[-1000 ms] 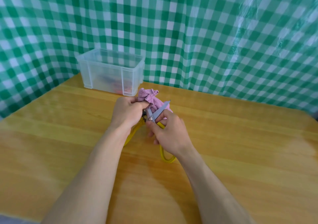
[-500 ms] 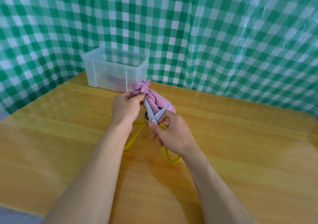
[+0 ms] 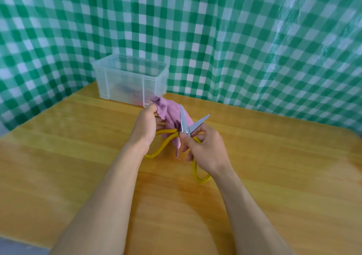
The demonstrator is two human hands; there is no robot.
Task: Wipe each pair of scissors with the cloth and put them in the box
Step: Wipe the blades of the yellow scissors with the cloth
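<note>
Yellow-handled scissors [image 3: 184,121] stand above the table's middle with their steel blades spread apart and pointing away from me. My right hand [image 3: 205,149] pinches them at the pivot and grips the right handle loop. My left hand [image 3: 146,125] grips the pink cloth [image 3: 172,115], which hangs just left of and behind the left blade. The left yellow handle runs under my left hand. A clear plastic box [image 3: 129,82] stands at the back left, with dark and red shapes dimly visible inside it.
The wooden table [image 3: 274,166] stretches wide to the right and in front. A green and white checked sheet [image 3: 235,39] hangs behind and around the table. The box stands against it.
The blades have spread wider. My left hand has drawn the cloth off the left blade, to the left, so both blades now show bare.
</note>
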